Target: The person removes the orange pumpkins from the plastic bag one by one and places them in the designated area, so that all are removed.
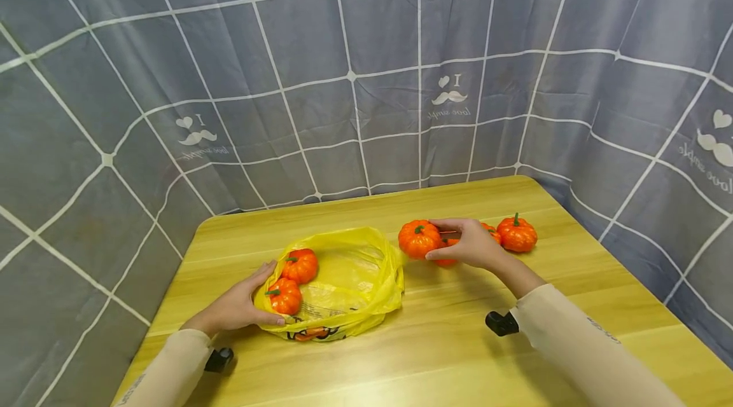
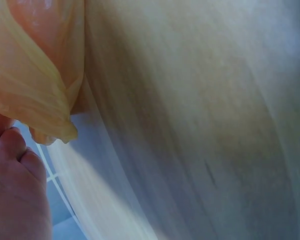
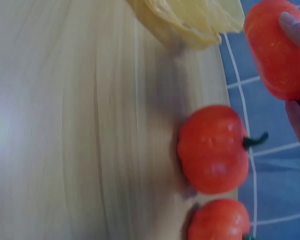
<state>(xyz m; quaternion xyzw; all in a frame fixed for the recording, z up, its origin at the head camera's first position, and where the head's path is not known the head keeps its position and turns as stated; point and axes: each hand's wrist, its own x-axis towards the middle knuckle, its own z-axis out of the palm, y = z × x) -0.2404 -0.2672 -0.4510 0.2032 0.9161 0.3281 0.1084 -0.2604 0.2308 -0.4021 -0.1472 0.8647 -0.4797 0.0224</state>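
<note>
My right hand (image 1: 466, 245) pinches a small orange toy pumpkin (image 1: 418, 239) with a green stem between thumb and fingers. In the right wrist view this held pumpkin (image 3: 272, 55) is raised above the table. To its left, a yellow plastic bag (image 1: 343, 292) lies with its mouth spread wide. Two more pumpkins (image 1: 300, 266) sit inside, against its left side. My left hand (image 1: 243, 299) grips the bag's left rim, thumb at the front and fingers farther back. The left wrist view has the bag's translucent side (image 2: 35, 75) just beyond the curled fingers.
Beneath and beyond my right hand are other pumpkins, one partly covered by the held one (image 1: 446, 253), one behind the hand (image 1: 491, 232), and one farther right (image 1: 517, 234). The wooden table (image 1: 446, 356) is bordered by a grey checked curtain (image 1: 389, 121).
</note>
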